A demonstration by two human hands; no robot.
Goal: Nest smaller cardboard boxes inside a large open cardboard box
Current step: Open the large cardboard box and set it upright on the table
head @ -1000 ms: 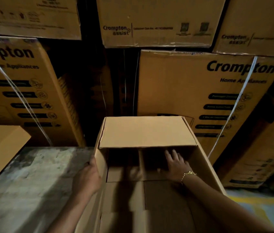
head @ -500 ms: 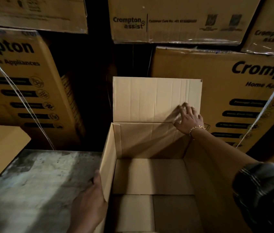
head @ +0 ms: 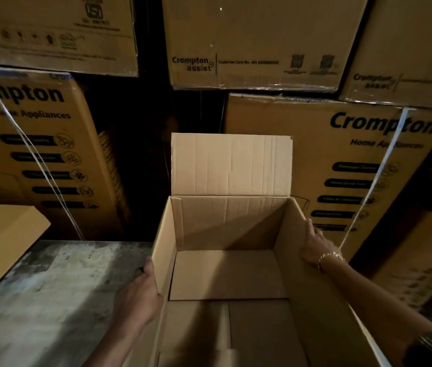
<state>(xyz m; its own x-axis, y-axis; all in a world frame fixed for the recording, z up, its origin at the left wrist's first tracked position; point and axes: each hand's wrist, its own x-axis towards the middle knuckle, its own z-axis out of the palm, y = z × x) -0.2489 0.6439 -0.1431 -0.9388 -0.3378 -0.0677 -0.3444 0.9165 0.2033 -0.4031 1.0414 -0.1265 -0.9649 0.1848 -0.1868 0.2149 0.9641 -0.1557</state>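
Observation:
A large plain cardboard box (head: pixel 233 221) stands open on the floor in front of me. Its far flap (head: pixel 230 165) stands upright, and inside I see only its bottom flaps. My left hand (head: pixel 138 295) lies against the outside of the left wall, thumb up along the near edge. My right hand (head: pixel 315 247), with a gold bracelet at the wrist, rests on the outside of the right wall just under the rim, fingers stretched forward. The undersides of both hands are hidden by the walls.
Another plain cardboard box (head: pixel 0 239) juts in at the left edge. Printed Crompton cartons (head: pixel 342 160) are stacked behind and to the right, with more printed cartons (head: pixel 32 144) at the left. Stained concrete floor (head: pixel 50 287) lies left of the open box.
The far flap went from folded over the opening to upright. My right hand left the flap and came down onto the right wall. My left hand stayed on the left wall.

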